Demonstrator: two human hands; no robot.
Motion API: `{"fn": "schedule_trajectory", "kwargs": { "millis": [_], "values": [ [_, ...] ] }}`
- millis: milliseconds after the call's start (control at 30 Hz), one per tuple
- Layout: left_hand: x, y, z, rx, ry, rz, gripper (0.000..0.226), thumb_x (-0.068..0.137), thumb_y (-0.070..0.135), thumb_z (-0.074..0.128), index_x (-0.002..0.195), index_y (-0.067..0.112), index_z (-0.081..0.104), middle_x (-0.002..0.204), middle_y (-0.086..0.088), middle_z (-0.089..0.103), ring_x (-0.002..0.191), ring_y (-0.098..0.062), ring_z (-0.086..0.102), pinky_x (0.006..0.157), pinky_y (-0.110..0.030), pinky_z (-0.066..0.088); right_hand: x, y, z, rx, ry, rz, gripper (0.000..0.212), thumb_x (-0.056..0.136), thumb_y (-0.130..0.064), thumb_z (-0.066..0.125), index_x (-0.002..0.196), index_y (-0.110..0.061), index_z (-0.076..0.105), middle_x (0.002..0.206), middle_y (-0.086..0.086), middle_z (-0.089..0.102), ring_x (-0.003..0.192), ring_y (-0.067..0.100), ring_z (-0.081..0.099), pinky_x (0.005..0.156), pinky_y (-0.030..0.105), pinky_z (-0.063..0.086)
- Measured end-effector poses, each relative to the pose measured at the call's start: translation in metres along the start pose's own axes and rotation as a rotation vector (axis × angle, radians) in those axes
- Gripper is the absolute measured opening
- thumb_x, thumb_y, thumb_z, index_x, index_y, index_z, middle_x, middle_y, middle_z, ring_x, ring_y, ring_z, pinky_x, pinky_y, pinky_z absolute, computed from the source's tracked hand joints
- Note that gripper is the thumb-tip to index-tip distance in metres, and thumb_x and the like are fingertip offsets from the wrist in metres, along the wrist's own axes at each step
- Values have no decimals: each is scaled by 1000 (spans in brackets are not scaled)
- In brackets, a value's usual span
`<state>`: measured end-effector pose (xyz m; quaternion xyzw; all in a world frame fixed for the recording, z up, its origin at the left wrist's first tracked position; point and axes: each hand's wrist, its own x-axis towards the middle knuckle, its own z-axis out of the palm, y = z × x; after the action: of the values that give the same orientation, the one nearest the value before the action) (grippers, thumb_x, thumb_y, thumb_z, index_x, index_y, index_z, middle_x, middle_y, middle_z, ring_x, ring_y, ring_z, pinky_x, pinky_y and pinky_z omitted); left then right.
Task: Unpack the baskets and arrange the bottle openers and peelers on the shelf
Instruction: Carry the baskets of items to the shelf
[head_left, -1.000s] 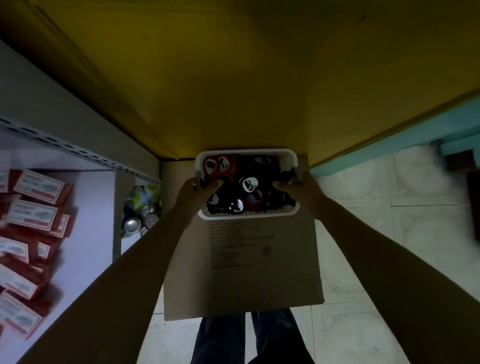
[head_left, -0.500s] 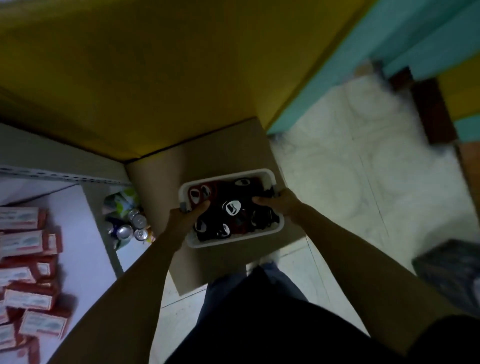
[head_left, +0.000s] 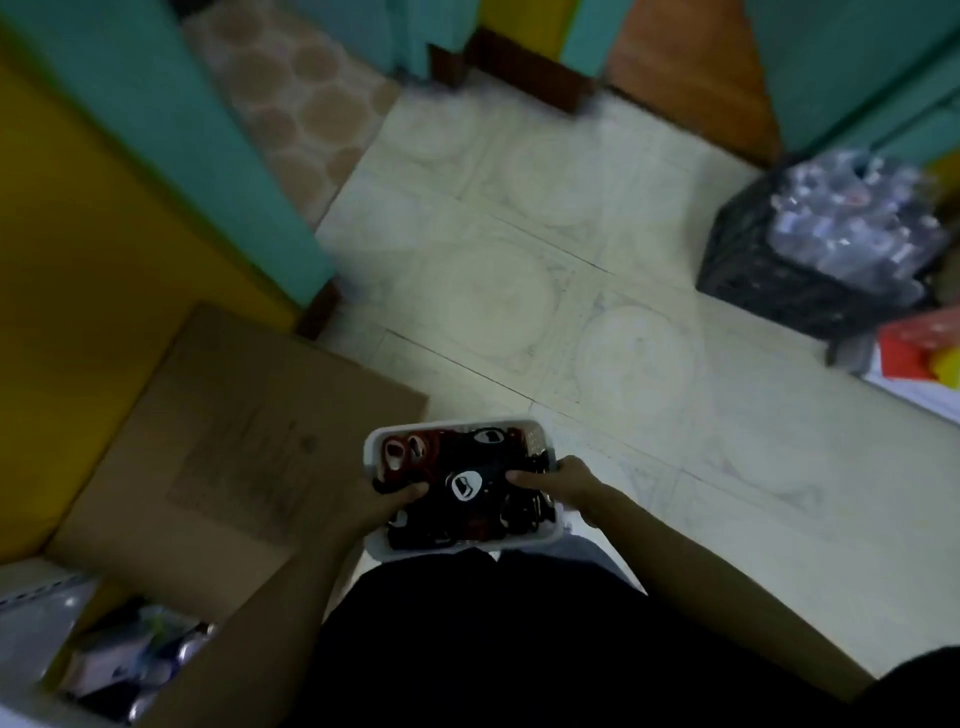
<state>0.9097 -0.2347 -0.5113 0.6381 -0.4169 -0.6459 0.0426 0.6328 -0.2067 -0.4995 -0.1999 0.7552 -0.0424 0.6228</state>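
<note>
A small white plastic basket (head_left: 540, 545) is carried in front of my body, above the tiled floor. It is full of red and black bottle openers (head_left: 465, 486) with white oval marks. My left hand (head_left: 382, 506) grips the basket's left rim, thumb lying over the openers. My right hand (head_left: 558, 480) grips the right rim in the same way. The shelf shows only as a pale strip (head_left: 31, 597) at the bottom left.
A flat brown cardboard sheet (head_left: 249, 447) leans against the yellow wall on the left. Cans (head_left: 156, 660) lie at the bottom left. A black crate of wrapped bottles (head_left: 810, 254) stands at the right, with red and yellow packs (head_left: 924, 353) beside it. Pale floor tiles stretch ahead.
The view has swung right, away from the shelf and its red boxes, toward the open floor. The basket came off the cardboard and moved closer to my body, both hands still gripping it.
</note>
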Motion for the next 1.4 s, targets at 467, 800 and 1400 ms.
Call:
{"fn": "schedule_trajectory", "kwargs": {
  "millis": [467,800,1400],
  "values": [
    [40,220,332,723,-366,196,69,63,47,84,107,-1,62,101,-15,68,94,-28,66,86,-44,54,-54,241,-211,938,458,196,35,72,-16,82,96,3,65,86,13,63,69,21,60,70,35,52],
    [117,315,505,1127,-661,284,95,42,63,79,111,2,57,104,-8,67,93,-23,66,86,-42,54,-30,273,-291,1586,653,335,34,66,-20,87,77,-2,61,81,7,64,66,16,61,48,21,48],
    [174,481,725,1517,-838,518,88,61,58,80,119,1,46,95,-7,61,85,-21,62,63,-28,45,-27,269,-452,1916,752,147,12,82,-13,73,79,-4,66,74,8,71,61,13,69,48,21,51]
  ]
}}
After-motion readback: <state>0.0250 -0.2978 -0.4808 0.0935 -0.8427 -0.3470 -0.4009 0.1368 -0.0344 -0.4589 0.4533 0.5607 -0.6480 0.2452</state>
